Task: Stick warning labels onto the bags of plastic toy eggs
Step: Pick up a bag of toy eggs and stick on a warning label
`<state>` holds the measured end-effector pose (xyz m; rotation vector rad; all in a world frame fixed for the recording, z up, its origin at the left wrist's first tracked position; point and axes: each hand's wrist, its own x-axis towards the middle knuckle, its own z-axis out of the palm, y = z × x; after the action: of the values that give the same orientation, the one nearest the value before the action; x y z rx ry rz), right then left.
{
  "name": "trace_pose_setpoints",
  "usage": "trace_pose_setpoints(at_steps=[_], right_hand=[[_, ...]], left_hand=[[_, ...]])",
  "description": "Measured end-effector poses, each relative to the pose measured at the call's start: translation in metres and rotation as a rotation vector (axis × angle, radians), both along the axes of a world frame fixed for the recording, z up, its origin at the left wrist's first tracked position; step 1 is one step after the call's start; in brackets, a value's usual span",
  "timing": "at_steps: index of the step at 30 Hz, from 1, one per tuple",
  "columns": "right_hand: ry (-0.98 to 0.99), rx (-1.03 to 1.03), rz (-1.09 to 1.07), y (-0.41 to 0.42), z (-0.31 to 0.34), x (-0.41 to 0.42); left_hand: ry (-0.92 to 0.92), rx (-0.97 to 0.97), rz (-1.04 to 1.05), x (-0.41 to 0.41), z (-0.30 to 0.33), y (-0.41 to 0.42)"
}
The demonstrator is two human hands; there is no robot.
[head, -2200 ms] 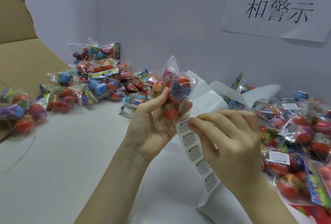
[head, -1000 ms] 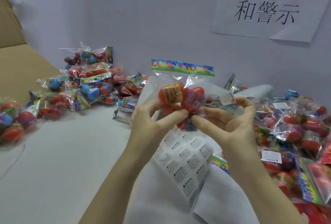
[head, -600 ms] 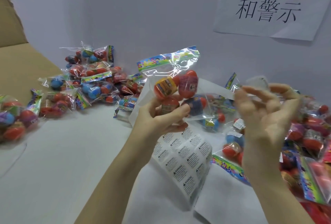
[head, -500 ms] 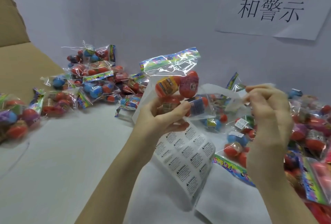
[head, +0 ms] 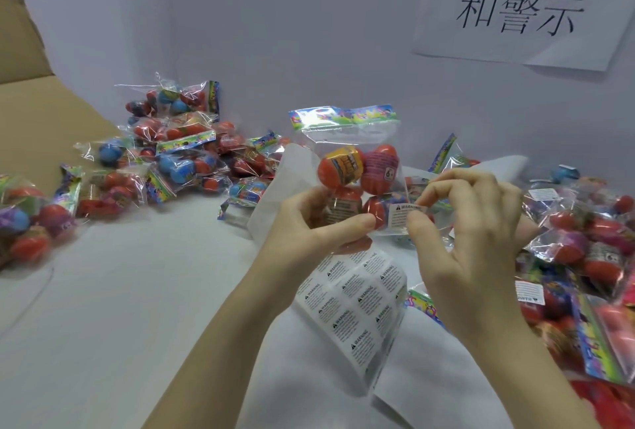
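Note:
My left hand [head: 309,229] grips a clear bag of plastic toy eggs [head: 357,167] upright at the middle, its colourful header on top. The same hand also holds a curled sheet of white warning labels [head: 357,305] that hangs below the bag. My right hand [head: 470,239] pinches a single white warning label [head: 400,219] between thumb and forefinger, laying it against the bag's lower right front.
A heap of egg bags without visible labels [head: 171,154] lies at the back left. Labelled bags [head: 584,250] pile up on the right. Brown cardboard [head: 31,112] stands at the far left, a paper sign [head: 522,9] hangs on the wall, and white backing sheets [head: 429,377] lie below my hands.
My right hand, which was raised apart from the bag with the label, has come left and down and now presses the label onto the bag. The left hand held the bag roughly in place.

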<state>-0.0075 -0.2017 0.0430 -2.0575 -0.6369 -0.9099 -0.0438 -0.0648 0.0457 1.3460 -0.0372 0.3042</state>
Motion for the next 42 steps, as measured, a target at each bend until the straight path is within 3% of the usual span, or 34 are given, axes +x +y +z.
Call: trace_pose_setpoints(at_steps=[10, 15, 19, 23, 28, 33, 42], right_hand=[[0.009, -0.026, -0.027, 0.003, 0.001, -0.002], [0.045, -0.027, -0.014, 0.003, 0.0, -0.002], [0.217, 0.14, 0.108, 0.004, 0.001, -0.003], [0.492, 0.467, 0.335, 0.0, 0.006, 0.0], [0.59, 0.438, 0.504, 0.003, 0.009, -0.003], [0.843, 0.545, 0.613, -0.002, 0.013, 0.0], [0.878, 0.613, 0.676, -0.003, 0.012, 0.002]], left_hand=[[-0.011, 0.024, -0.037, -0.003, 0.002, -0.001], [-0.048, 0.084, 0.058, -0.003, 0.001, -0.005], [-0.064, 0.051, 0.076, -0.003, 0.001, -0.007], [-0.044, 0.019, 0.076, -0.002, 0.001, -0.006], [-0.053, -0.036, 0.02, -0.003, 0.0, -0.007], [-0.039, -0.056, 0.003, -0.003, 0.0, -0.007], [-0.045, -0.101, 0.01, -0.003, 0.0, -0.004]])
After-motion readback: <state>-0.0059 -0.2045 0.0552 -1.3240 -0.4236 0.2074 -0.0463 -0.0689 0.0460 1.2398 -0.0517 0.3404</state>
